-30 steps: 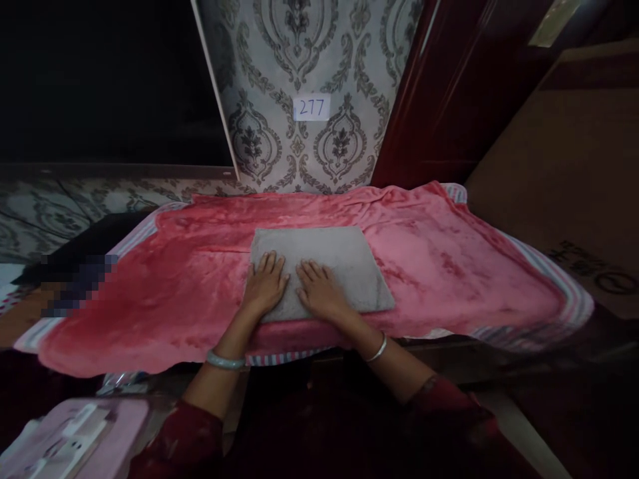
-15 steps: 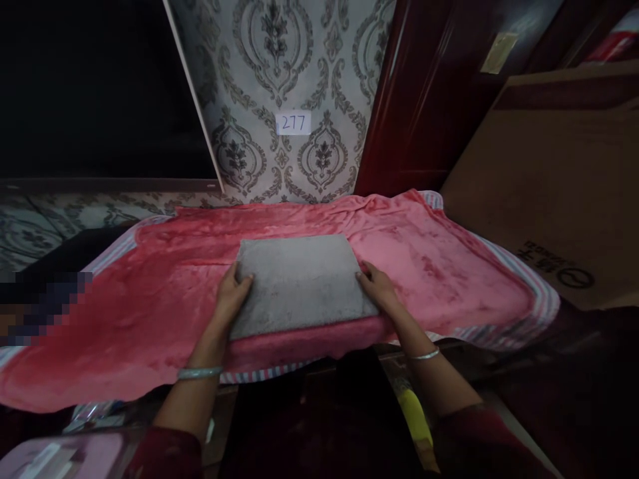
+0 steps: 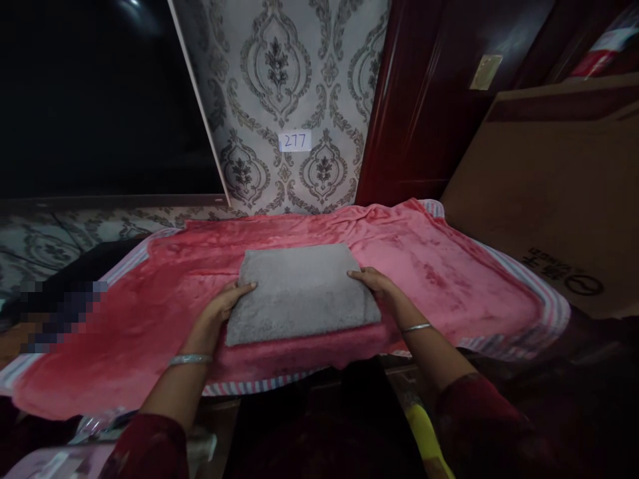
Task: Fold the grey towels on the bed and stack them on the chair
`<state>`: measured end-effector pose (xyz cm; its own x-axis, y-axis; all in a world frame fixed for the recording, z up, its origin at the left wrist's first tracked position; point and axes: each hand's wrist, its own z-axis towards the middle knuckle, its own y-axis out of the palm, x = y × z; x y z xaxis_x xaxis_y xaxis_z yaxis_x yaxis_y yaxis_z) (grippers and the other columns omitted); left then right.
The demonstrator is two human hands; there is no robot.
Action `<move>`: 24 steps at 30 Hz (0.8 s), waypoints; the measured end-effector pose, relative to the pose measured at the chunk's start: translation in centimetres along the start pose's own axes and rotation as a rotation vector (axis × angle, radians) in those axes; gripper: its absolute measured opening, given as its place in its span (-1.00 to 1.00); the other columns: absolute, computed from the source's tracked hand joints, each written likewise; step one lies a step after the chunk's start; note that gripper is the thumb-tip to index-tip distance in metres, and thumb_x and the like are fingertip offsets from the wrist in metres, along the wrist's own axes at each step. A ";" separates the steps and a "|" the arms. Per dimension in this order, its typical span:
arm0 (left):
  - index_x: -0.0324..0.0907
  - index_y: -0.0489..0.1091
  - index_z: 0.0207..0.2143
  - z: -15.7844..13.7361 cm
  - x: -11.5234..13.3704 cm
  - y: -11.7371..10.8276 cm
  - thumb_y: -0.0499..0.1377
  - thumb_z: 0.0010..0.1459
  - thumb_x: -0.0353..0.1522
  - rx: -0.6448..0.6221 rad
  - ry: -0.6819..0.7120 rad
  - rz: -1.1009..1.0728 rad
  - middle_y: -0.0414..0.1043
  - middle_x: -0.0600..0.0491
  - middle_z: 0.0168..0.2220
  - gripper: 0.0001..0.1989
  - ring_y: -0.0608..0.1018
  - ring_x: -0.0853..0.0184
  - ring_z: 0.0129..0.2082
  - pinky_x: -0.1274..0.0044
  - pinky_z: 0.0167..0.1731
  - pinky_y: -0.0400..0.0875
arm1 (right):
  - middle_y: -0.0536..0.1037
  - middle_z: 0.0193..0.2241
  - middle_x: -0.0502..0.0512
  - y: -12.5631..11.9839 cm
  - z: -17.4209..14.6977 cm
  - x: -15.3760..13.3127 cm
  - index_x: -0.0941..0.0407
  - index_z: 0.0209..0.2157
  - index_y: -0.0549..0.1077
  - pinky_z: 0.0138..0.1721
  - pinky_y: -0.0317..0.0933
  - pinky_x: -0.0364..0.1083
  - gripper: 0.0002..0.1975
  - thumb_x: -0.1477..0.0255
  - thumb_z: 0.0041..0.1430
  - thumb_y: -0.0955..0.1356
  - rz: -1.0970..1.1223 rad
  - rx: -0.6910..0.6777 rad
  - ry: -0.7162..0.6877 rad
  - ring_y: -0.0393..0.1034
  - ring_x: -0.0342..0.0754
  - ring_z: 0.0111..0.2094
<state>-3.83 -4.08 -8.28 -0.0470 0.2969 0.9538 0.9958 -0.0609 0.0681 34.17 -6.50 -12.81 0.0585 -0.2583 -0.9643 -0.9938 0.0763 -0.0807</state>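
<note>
A flat grey rectangle of soft, plush-looking cloth (image 3: 304, 293) lies over a red-pink blanket (image 3: 449, 279) near its front edge. On its left edge is my left hand (image 3: 227, 299), thumb on top and fingers curled at the side. My right hand (image 3: 377, 281) pinches the right edge in the same way, with its thumb over the top. Both hands are closed on the cloth; the fingers beneath are partly hidden. Whether the cloth is folded or a single piece I cannot tell.
A dark screen (image 3: 100, 100) stands at the back left. Patterned wallpaper (image 3: 279, 66) carries a paper label (image 3: 295, 140) reading 277. To the right are a dark red door (image 3: 419, 100) and a large cardboard box (image 3: 559, 173). Something yellow (image 3: 424, 432) shows below the blanket.
My left thumb now reaches further over the cloth, and my right hand has shifted slightly left along its edge. The camera view has tilted up a little.
</note>
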 end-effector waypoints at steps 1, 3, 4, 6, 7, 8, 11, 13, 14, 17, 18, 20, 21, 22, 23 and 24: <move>-0.22 0.48 -0.27 -0.2 0.2 0.2 0.48 -0.28 -0.42 0.000 0.008 -0.005 0.60 0.00 -0.43 -0.56 0.59 0.24 -0.51 0.48 -0.50 0.52 | 0.62 -0.45 0.19 0.1 -0.2 -0.3 0.18 -0.40 0.51 -0.35 0.41 -0.05 -0.84 0.38 0.04 0.47 0.026 -0.018 0.009 0.50 0.02 -0.46; -0.23 0.47 -0.27 -0.6 0.7 0.5 0.46 -0.24 -0.44 0.020 0.037 -0.013 0.58 0.02 -0.45 -0.59 0.57 0.27 -0.54 0.51 -0.52 0.50 | 0.62 -0.45 0.18 0.1 -0.4 -1.2 0.18 -0.39 0.50 -0.37 0.41 -0.07 -0.87 0.42 0.03 0.47 0.069 -0.038 0.009 0.50 -0.01 -0.47; -0.23 0.47 -0.27 -1.0 1.0 0.8 0.45 -0.22 -0.44 0.032 0.052 -0.018 0.58 0.02 -0.46 -0.61 0.57 0.28 -0.54 0.51 -0.52 0.49 | 0.62 -0.45 0.16 -0.1 -0.5 -1.8 0.18 -0.38 0.50 -0.37 0.40 -0.09 -0.87 0.44 0.02 0.47 0.086 -0.043 0.003 0.49 -0.03 -0.47; -0.25 0.48 -0.27 -2.1 1.2 1.4 0.45 -0.19 -0.42 0.041 0.082 -0.042 0.57 0.01 -0.46 -0.63 0.58 0.26 -0.52 0.51 -0.50 0.49 | 0.62 -0.45 0.12 -1.0 -0.4 -3.2 0.18 -0.34 0.51 -0.39 0.39 -0.12 -0.84 0.45 0.01 0.48 0.113 -0.042 -0.015 0.48 -0.06 -0.48; -0.25 0.49 -0.25 -2.8 1.0 1.8 0.45 -0.18 -0.39 0.038 0.097 -0.065 0.58 0.00 -0.44 -0.62 0.60 0.24 -0.48 0.50 -0.47 0.50 | 0.62 -0.44 0.11 -1.6 -0.3 -3.9 0.17 -0.32 0.51 -0.40 0.39 -0.12 -0.82 0.45 0.00 0.49 0.121 -0.046 -0.023 0.48 -0.06 -0.49; -0.25 0.49 -0.23 -3.7 0.6 2.2 0.46 -0.16 -0.37 0.029 0.111 -0.094 0.59 -0.01 -0.41 -0.61 0.62 0.21 -0.43 0.50 -0.43 0.52 | 0.62 -0.43 0.10 -2.3 -0.2 -4.5 0.17 -0.30 0.52 -0.40 0.39 -0.12 -0.80 0.44 0.00 0.50 0.118 -0.061 -0.024 0.48 -0.06 -0.49; -0.23 0.50 -0.14 -6.5 -1.7 3.0 0.47 -0.15 -0.34 -0.050 0.084 -0.188 0.62 -0.06 -0.27 -0.53 0.65 0.12 -0.22 0.47 -0.28 0.55 | 0.63 -0.44 0.11 -4.6 0.0 -4.8 0.17 -0.33 0.53 -0.41 0.38 -0.11 -0.77 0.40 -0.05 0.53 0.012 -0.129 0.022 0.48 -0.05 -0.50; -0.22 0.49 -0.13 -7.8 -3.6 2.9 0.48 -0.16 -0.37 -0.130 -0.007 -0.226 0.62 -0.08 -0.21 -0.51 0.65 0.11 -0.17 0.46 -0.25 0.56 | 0.62 -0.45 0.11 -5.7 0.0 -3.7 0.16 -0.36 0.54 -0.42 0.36 -0.11 -0.73 0.36 -0.10 0.56 -0.072 -0.146 0.074 0.47 -0.04 -0.50; -0.22 0.49 -0.15 -8.1 -4.4 2.7 0.48 -0.17 -0.38 -0.167 -0.060 -0.233 0.62 -0.09 -0.20 -0.53 0.65 0.11 -0.19 0.45 -0.26 0.56 | 0.63 -0.45 0.10 -6.1 0.0 -2.9 0.16 -0.36 0.54 -0.42 0.36 -0.11 -0.71 0.33 -0.12 0.56 -0.085 -0.144 0.085 0.47 -0.03 -0.50; -0.23 0.49 -0.22 -7.9 -5.4 1.3 0.45 -0.10 -0.37 -0.236 -0.139 -0.235 0.61 -0.09 -0.25 -0.64 0.65 0.16 -0.31 0.42 -0.31 0.57 | 0.63 -0.44 0.12 -7.0 -0.2 -0.5 0.17 -0.36 0.55 -0.38 0.37 -0.09 -0.68 0.22 -0.06 0.54 -0.039 -0.136 0.065 0.47 -0.02 -0.47; -0.24 0.49 -0.24 -7.4 -5.1 0.8 0.44 -0.07 -0.37 -0.237 -0.132 -0.235 0.61 -0.08 -0.28 -0.68 0.64 0.19 -0.35 0.42 -0.31 0.57 | 0.64 -0.42 0.15 -7.3 -0.3 0.1 0.17 -0.37 0.55 -0.34 0.39 -0.07 -0.68 0.20 -0.02 0.52 -0.013 -0.131 0.055 0.48 -0.01 -0.45; -0.24 0.50 -0.25 -6.2 -4.1 0.0 0.41 -0.04 -0.39 -0.215 -0.092 -0.236 0.60 -0.07 -0.30 -0.73 0.63 0.22 -0.37 0.43 -0.30 0.57 | 0.65 -0.36 0.20 -7.8 -0.9 0.9 0.16 -0.37 0.56 -0.24 0.41 -0.04 -0.68 0.16 0.06 0.47 0.047 -0.128 0.069 0.52 0.03 -0.36; -0.23 0.50 -0.24 -5.4 -3.4 -0.2 0.39 -0.04 -0.40 -0.196 -0.073 -0.230 0.61 -0.06 -0.29 -0.73 0.63 0.23 -0.37 0.43 -0.30 0.56 | 0.66 -0.32 0.22 -8.0 -1.4 1.3 0.16 -0.33 0.57 -0.17 0.41 -0.01 -0.67 0.15 0.11 0.44 0.094 -0.144 0.083 0.54 0.06 -0.30; -0.22 0.51 -0.22 -4.6 -2.6 -0.4 0.38 -0.04 -0.41 -0.178 -0.062 -0.213 0.61 -0.05 -0.29 -0.73 0.63 0.23 -0.36 0.44 -0.31 0.56 | 0.66 -0.27 0.23 -8.2 -2.0 1.6 0.15 -0.28 0.57 -0.10 0.41 0.02 -0.65 0.13 0.16 0.40 0.152 -0.171 0.090 0.56 0.09 -0.23; -0.21 0.51 -0.20 -3.7 -1.9 -0.5 0.38 -0.03 -0.41 -0.160 -0.059 -0.184 0.61 -0.05 -0.29 -0.71 0.62 0.23 -0.36 0.44 -0.31 0.55 | 0.66 -0.22 0.24 -8.4 -2.6 2.0 0.15 -0.23 0.58 -0.03 0.39 0.04 -0.62 0.11 0.20 0.37 0.219 -0.200 0.086 0.56 0.11 -0.17; -0.21 0.51 -0.18 -2.8 -1.2 -0.5 0.37 -0.02 -0.39 -0.138 -0.058 -0.144 0.61 -0.05 -0.30 -0.70 0.62 0.23 -0.37 0.45 -0.33 0.54 | 0.65 -0.17 0.24 -8.5 -3.4 2.4 0.14 -0.18 0.57 0.03 0.37 0.06 -0.60 0.09 0.23 0.34 0.293 -0.220 0.070 0.55 0.11 -0.11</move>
<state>-4.54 -7.09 -8.67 -0.1796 0.3664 0.9130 0.9588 -0.1425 0.2458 42.44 -11.02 -13.58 -0.2302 -0.3220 -0.9183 -0.9645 -0.0500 0.2593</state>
